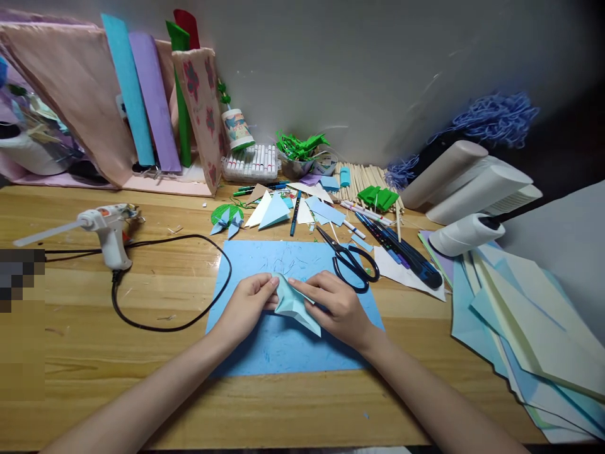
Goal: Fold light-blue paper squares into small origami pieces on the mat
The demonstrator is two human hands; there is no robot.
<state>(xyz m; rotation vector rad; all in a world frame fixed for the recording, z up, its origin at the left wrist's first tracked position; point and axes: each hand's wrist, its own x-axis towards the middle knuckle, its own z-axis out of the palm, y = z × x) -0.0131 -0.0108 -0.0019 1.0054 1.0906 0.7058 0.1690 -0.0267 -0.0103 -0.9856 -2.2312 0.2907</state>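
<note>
Between my hands is a folded pale turquoise paper (293, 304), held above a blue mat (293, 353). My left hand (248, 302) pinches its upper left corner between thumb and fingers. On the paper's right side, my right hand (338, 302) grips it, with the fingers bent against its face and edge. The paper's pointed lower end sticks out toward the lower right. Black-handled scissors (354, 265) lie just beyond my right hand, partly on the mat, blades pointing up and left.
A white glue gun (111, 236) stands at the left, its black cable (165, 329) looping toward the mat. Paper pieces (274, 211), markers (250, 162) and a craft knife (416, 258) lie behind. Paper sheets (534, 315) pile up at the right beside a lint roller (466, 234).
</note>
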